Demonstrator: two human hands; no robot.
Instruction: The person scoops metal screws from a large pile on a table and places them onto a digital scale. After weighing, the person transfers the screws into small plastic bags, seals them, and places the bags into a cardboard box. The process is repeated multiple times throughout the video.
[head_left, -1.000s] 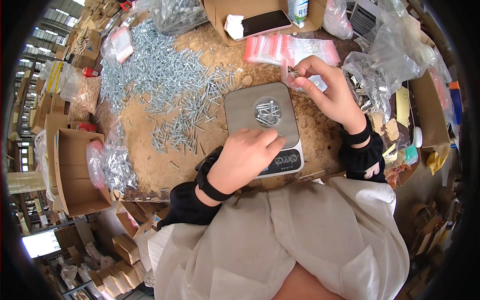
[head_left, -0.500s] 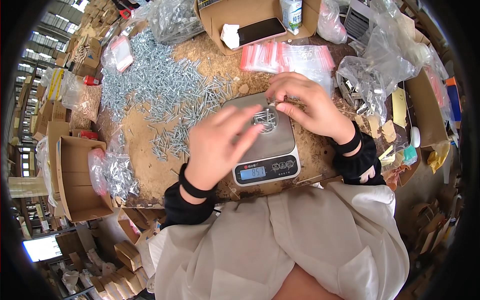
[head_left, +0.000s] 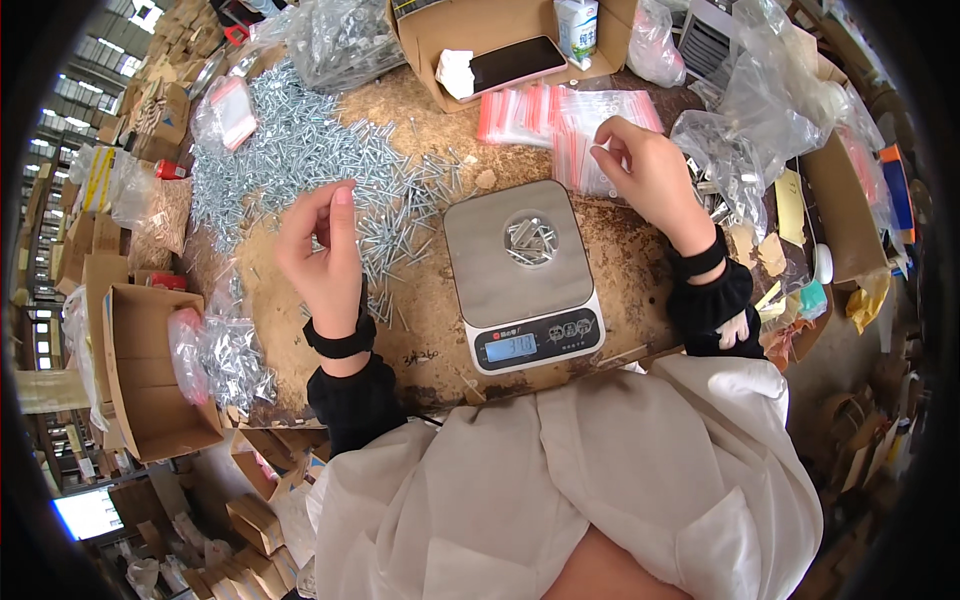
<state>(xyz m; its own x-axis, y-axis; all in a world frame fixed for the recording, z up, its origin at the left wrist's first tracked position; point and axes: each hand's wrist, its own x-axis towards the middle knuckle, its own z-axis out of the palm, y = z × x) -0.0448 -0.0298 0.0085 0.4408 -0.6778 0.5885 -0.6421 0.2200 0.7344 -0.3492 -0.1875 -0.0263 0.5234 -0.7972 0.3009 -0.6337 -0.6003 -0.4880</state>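
Observation:
A grey kitchen scale with a lit display stands on the worn table, and a small clear dish of screws sits on its plate. My left hand hovers left of the scale at the edge of a big spread of loose silver screws, thumb pressed to fingertips; I cannot make out anything between them. My right hand is to the right of and beyond the scale, pinching the top one of a stack of small clear zip bags with red strips.
An open cardboard box at the back holds a phone and a small carton. Crumpled plastic bags pile up at the right. Bagged screws and a cardboard box sit at the left edge.
Both hands have left the dish on the scale: the left moved left to the screw pile, the right moved back to the zip bags.

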